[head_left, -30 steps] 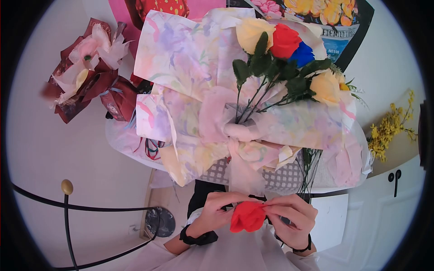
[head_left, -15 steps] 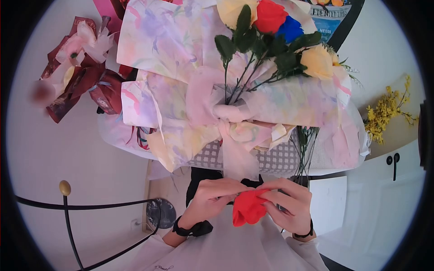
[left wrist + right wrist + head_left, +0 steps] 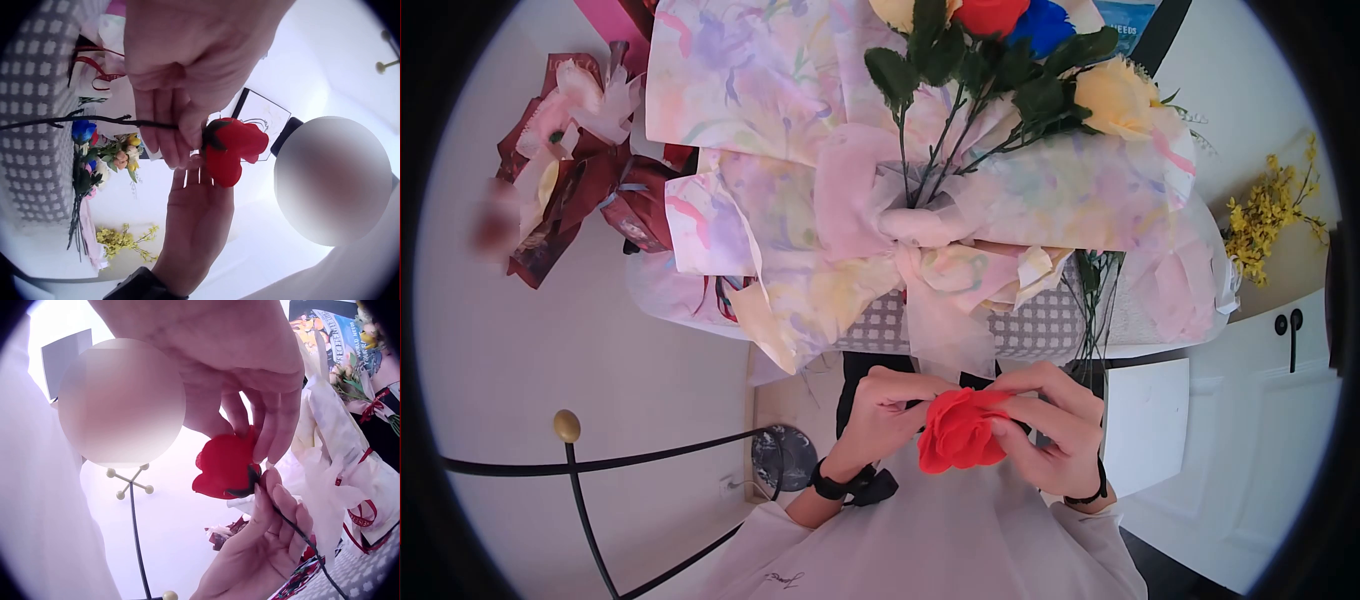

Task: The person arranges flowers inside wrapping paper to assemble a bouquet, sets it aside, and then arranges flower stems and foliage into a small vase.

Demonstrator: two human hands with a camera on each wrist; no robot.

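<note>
A red artificial rose [image 3: 960,432] is held bloom-up between the two hands in front of the chest. My left hand [image 3: 880,415] pinches its dark stem [image 3: 100,119] just under the green sepals, as the left wrist view shows. With thumb and fingers, my right hand [image 3: 1055,425] pinches a petal on the rose's outer edge. Beyond the hands lies a bouquet wrap of pastel floral paper [image 3: 750,210] tied with a sheer pink ribbon [image 3: 945,325]. Several stemmed roses stand out of it, among them a pale yellow rose [image 3: 1115,97] and a blue rose [image 3: 1042,28].
Under the wrap is a table with a grey checked cloth [image 3: 1035,333]. Several bare green stems [image 3: 1097,295] hang over its front edge. A dark red wrapped bouquet [image 3: 590,170] is at the left, yellow blossoms [image 3: 1275,215] at the right. A black metal rack [image 3: 670,448] stands lower left.
The head view has tipped downward, so the table things sit higher in the picture. Both hands keep hold of the rose; the right fingers have shifted along its petals, and the bloom has turned slightly.
</note>
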